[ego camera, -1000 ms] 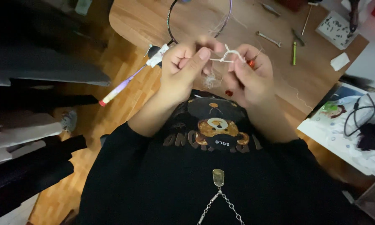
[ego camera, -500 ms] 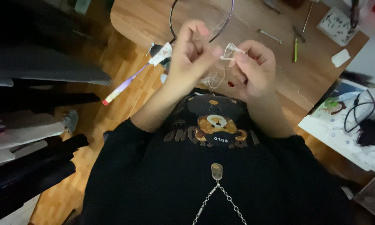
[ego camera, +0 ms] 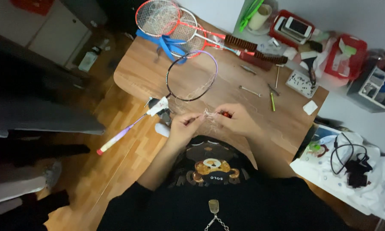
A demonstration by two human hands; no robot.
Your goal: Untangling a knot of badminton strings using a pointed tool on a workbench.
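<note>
White string (ego camera: 209, 114) | pinched between hands: left (ego camera: 185, 125), right (ego camera: 237, 120)

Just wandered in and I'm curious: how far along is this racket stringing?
Early, it seems. The dark-framed racket on the wooden table has only a few loose strands across its lower head; most is bare. Both hands, left hand and right hand, pinch a tangle of white string between them. Nearly all the stringing looks left.

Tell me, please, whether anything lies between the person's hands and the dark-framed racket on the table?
Nothing solid: both hands, left hand and right hand, pinch white string just short of the dark-framed racket, with only loose string strands between.
</note>
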